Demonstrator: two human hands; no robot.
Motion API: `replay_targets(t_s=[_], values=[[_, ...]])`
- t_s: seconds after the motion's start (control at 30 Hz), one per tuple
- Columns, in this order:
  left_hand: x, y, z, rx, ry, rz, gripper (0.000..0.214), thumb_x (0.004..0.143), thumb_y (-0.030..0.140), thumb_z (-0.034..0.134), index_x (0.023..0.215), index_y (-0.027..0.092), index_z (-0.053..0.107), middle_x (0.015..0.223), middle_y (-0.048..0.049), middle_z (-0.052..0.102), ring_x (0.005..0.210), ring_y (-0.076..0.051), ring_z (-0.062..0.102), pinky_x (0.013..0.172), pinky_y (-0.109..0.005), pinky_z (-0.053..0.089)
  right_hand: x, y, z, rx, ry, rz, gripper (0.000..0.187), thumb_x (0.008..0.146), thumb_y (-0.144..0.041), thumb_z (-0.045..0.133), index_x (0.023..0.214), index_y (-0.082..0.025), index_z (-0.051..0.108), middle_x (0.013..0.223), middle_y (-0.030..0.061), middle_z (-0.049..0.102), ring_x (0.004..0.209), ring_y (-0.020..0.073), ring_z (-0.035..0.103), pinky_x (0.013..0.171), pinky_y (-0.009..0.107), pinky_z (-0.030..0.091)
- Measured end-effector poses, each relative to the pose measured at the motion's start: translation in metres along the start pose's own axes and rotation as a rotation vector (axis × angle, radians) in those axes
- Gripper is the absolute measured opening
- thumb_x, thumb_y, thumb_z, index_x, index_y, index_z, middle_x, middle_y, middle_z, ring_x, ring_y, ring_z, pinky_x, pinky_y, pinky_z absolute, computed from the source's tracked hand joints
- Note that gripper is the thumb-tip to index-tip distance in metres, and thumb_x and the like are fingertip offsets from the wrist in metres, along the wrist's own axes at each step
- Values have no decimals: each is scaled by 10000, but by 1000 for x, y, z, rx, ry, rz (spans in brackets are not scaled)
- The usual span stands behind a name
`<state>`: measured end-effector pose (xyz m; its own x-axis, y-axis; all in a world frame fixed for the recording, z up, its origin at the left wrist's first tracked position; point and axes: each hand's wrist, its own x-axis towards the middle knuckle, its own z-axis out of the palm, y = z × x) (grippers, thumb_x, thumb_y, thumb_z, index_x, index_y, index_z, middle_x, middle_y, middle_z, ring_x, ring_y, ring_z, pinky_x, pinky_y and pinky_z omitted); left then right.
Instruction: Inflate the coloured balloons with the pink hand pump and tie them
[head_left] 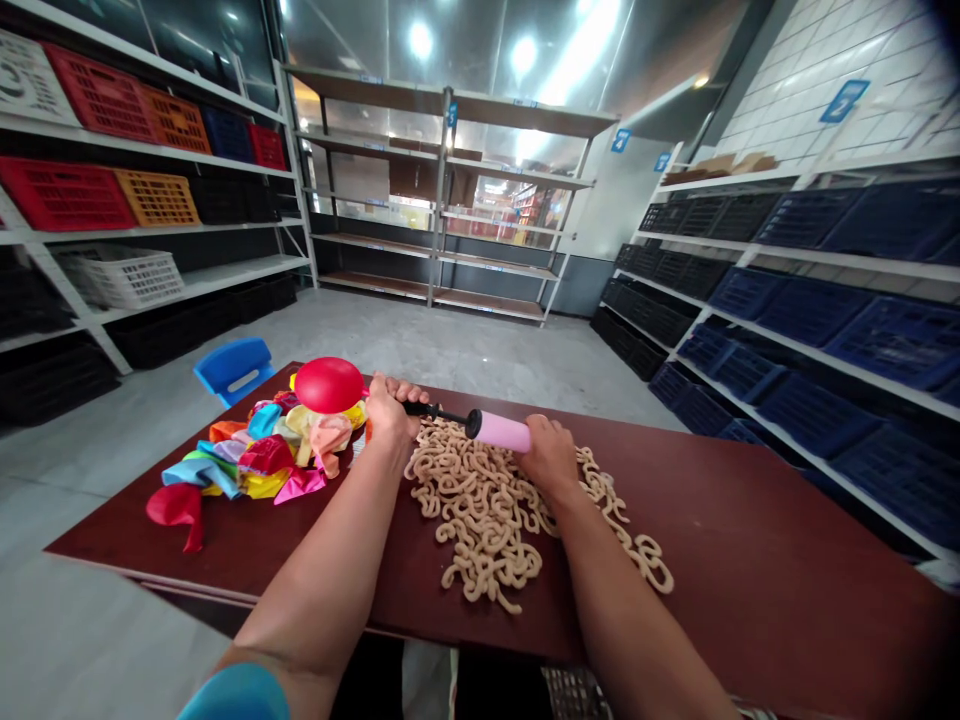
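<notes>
A balloon pump (501,430) with a pink barrel and a thin black rod spans the gap between my two hands above the table. My left hand (391,408) is closed round its black end. Right beside those fingers is a partly inflated red balloon (328,385); its neck is hidden, so how it joins the pump cannot be seen. At the other end, my right hand (551,455) grips the pink barrel. Limp balloons (266,455) in many colours lie heaped under and left of my left hand. Below the pump spreads a pile of beige curled pieces (487,510).
The dark red table (735,530) extends to the right. A blue chair (234,370) stands behind its far left edge. Shelves with plastic crates (90,190) line the left, with blue crates (817,330) on the right. A metal rack (439,200) stands at the back.
</notes>
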<state>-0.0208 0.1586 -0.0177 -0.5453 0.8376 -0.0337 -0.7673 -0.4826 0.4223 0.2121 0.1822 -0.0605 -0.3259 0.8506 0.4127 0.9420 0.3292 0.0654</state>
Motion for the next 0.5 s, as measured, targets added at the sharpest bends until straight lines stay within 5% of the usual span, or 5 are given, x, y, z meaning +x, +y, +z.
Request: replay_targets(t_s=[0.23, 0.5], values=[[-16, -18, 7, 14, -73, -71, 421, 804, 383, 434, 549, 194, 157, 415, 64, 191, 346, -85, 296, 403, -239, 305, -5, -22, -9, 71, 54, -102, 204, 790, -339, 471, 904, -180, 526, 862, 60, 577, 831, 192, 469, 738, 296, 261], [2, 10, 0, -3, -55, 38, 406, 813, 364, 410, 543, 192, 161, 407, 62, 186, 346, -90, 302, 416, -246, 316, 2, 1, -4, 61, 65, 39, 225, 789, -293, 490, 989, -206, 545, 952, 59, 584, 911, 190, 456, 766, 298, 250]])
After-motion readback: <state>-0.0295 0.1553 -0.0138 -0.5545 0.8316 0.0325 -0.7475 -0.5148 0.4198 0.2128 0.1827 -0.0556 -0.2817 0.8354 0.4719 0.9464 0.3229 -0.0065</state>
